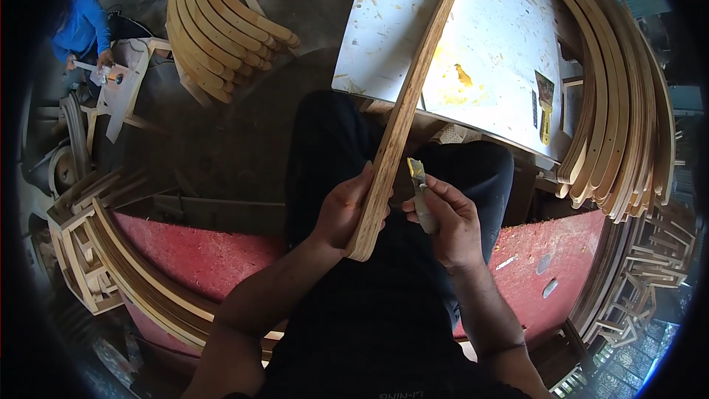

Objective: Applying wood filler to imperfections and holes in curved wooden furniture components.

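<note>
My left hand [344,207] is closed around the near end of a long wooden strip [402,107] with a rounded tip. The strip slants up and away, its far part above the white board. In my right hand [452,225] is a small putty knife [422,196], gripped by its pale handle. Yellowish paste coats its blade, which points away from me and stands just right of the strip, apart from it. A smear of orange-yellow paste [461,76] lies on the white board [377,45] in front of my knees.
A yellow-handled scraper [545,107] rests near the board's right edge. Curved wooden slats [613,96] are stacked at the right, more slats [210,26] at the far left, and curved rails [140,273] at the near left. A person in blue [81,26] works at the far left. Red panels [185,248] flank me.
</note>
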Demonstrator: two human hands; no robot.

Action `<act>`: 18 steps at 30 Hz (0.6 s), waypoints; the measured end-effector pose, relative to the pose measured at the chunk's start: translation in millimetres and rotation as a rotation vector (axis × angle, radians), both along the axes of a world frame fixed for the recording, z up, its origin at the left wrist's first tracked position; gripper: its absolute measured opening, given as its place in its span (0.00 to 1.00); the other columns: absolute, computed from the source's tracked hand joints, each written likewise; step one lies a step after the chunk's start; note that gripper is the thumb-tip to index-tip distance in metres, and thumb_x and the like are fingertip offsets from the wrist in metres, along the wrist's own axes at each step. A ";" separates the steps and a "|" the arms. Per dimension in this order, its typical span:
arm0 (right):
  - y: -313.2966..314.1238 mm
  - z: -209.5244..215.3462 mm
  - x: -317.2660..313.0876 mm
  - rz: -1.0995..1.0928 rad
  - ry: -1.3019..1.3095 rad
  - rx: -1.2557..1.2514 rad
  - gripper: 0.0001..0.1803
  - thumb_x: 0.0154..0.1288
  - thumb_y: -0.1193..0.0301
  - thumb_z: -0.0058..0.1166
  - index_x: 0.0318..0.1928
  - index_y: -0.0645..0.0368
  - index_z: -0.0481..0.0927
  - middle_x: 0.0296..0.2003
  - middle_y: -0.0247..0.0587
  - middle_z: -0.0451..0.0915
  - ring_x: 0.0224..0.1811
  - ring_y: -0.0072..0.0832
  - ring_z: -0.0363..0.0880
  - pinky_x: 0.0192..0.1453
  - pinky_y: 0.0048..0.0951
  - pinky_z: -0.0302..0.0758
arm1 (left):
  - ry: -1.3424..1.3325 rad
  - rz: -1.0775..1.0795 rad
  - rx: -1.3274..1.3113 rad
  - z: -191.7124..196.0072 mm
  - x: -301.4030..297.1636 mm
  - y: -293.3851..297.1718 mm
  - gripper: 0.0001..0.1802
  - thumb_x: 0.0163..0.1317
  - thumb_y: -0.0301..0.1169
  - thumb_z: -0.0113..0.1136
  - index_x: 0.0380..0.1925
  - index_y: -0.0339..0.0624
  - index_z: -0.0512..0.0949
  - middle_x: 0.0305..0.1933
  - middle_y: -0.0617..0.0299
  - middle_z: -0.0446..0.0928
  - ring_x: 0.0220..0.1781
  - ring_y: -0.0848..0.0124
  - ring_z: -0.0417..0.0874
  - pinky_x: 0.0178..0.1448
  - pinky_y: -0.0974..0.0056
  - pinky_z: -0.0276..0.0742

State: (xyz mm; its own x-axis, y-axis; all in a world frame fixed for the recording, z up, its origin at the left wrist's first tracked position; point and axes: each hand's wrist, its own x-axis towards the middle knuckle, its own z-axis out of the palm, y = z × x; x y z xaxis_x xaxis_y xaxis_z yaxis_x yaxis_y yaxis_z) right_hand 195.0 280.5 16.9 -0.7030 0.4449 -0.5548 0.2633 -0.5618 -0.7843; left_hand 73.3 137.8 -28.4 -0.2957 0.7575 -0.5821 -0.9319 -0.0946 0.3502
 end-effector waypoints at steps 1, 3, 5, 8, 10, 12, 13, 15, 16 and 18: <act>0.9 0.4 -2.3 0.000 0.001 0.008 0.17 0.77 0.74 0.48 0.61 0.67 0.77 0.42 0.45 0.85 0.43 0.28 0.86 0.50 0.28 0.83 | -0.001 0.001 0.001 -2.1 0.5 -0.7 0.28 0.77 0.56 0.44 0.43 0.41 0.78 0.32 0.65 0.77 0.27 0.77 0.80 0.28 0.70 0.78; 3.6 -0.8 -6.6 -0.010 0.008 0.030 0.17 0.77 0.74 0.49 0.61 0.67 0.77 0.42 0.45 0.85 0.43 0.27 0.86 0.50 0.28 0.83 | -0.018 -0.003 0.040 -6.8 1.2 -2.1 0.28 0.77 0.56 0.44 0.45 0.42 0.78 0.32 0.65 0.77 0.27 0.77 0.80 0.28 0.70 0.78; 6.4 -3.5 -11.4 -0.020 0.013 0.052 0.17 0.77 0.74 0.49 0.61 0.67 0.77 0.42 0.44 0.85 0.43 0.27 0.86 0.50 0.27 0.83 | -0.027 0.005 0.034 -3.9 1.4 -1.5 0.27 0.77 0.56 0.44 0.45 0.42 0.78 0.32 0.65 0.77 0.27 0.76 0.80 0.28 0.70 0.78; 10.0 -3.9 -19.7 -0.064 0.001 0.051 0.17 0.77 0.73 0.50 0.60 0.67 0.77 0.41 0.44 0.85 0.43 0.26 0.85 0.50 0.25 0.82 | -0.031 0.010 0.035 -5.9 1.5 -1.3 0.27 0.77 0.56 0.45 0.45 0.43 0.78 0.33 0.66 0.77 0.26 0.76 0.80 0.28 0.70 0.78; 13.5 -3.3 -21.4 -0.052 0.008 0.043 0.16 0.77 0.74 0.49 0.60 0.66 0.77 0.41 0.46 0.86 0.43 0.29 0.86 0.49 0.28 0.83 | -0.032 0.005 0.038 -6.6 2.2 -1.8 0.27 0.76 0.56 0.45 0.45 0.43 0.78 0.33 0.66 0.77 0.26 0.76 0.80 0.28 0.70 0.78; 14.6 -1.3 -19.6 -0.040 0.017 0.036 0.16 0.76 0.74 0.48 0.60 0.66 0.77 0.41 0.48 0.86 0.42 0.32 0.87 0.49 0.30 0.83 | -0.026 0.018 0.044 -4.8 1.6 0.4 0.27 0.76 0.56 0.45 0.43 0.42 0.78 0.32 0.65 0.77 0.25 0.76 0.80 0.27 0.70 0.78; 13.8 1.3 -17.8 -0.009 0.026 0.031 0.16 0.76 0.75 0.47 0.59 0.67 0.77 0.41 0.49 0.86 0.42 0.32 0.87 0.49 0.30 0.84 | -0.028 0.020 0.040 -5.4 1.8 -0.1 0.27 0.76 0.56 0.45 0.43 0.42 0.78 0.32 0.65 0.77 0.25 0.76 0.80 0.27 0.70 0.78; 11.4 6.2 -12.6 0.022 0.031 0.024 0.16 0.76 0.75 0.47 0.59 0.67 0.77 0.40 0.49 0.86 0.42 0.33 0.87 0.49 0.31 0.84 | -0.009 0.011 0.009 -6.5 2.8 -1.1 0.28 0.76 0.57 0.45 0.42 0.40 0.78 0.28 0.65 0.77 0.24 0.76 0.79 0.27 0.70 0.78; 9.7 8.6 -9.1 0.064 0.018 0.034 0.16 0.76 0.76 0.47 0.59 0.67 0.77 0.40 0.49 0.86 0.42 0.33 0.87 0.50 0.31 0.84 | -0.012 0.011 0.007 -7.1 3.0 -1.2 0.28 0.76 0.57 0.45 0.42 0.40 0.78 0.28 0.65 0.77 0.24 0.76 0.79 0.27 0.70 0.78; 4.6 14.7 -3.3 0.132 0.010 0.067 0.16 0.76 0.77 0.45 0.59 0.69 0.77 0.43 0.49 0.85 0.43 0.33 0.87 0.50 0.32 0.84 | 0.017 0.003 0.019 -8.5 2.6 -0.8 0.29 0.76 0.57 0.45 0.41 0.40 0.78 0.25 0.64 0.76 0.23 0.76 0.79 0.26 0.71 0.77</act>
State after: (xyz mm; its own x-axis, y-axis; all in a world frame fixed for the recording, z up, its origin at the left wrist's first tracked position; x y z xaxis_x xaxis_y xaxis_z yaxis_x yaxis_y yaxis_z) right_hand 191.6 285.1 31.6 -0.7631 0.3843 -0.5197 0.3235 -0.4690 -0.8218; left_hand 76.0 137.0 -36.9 -0.3075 0.7675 -0.5625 -0.9255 -0.1040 0.3641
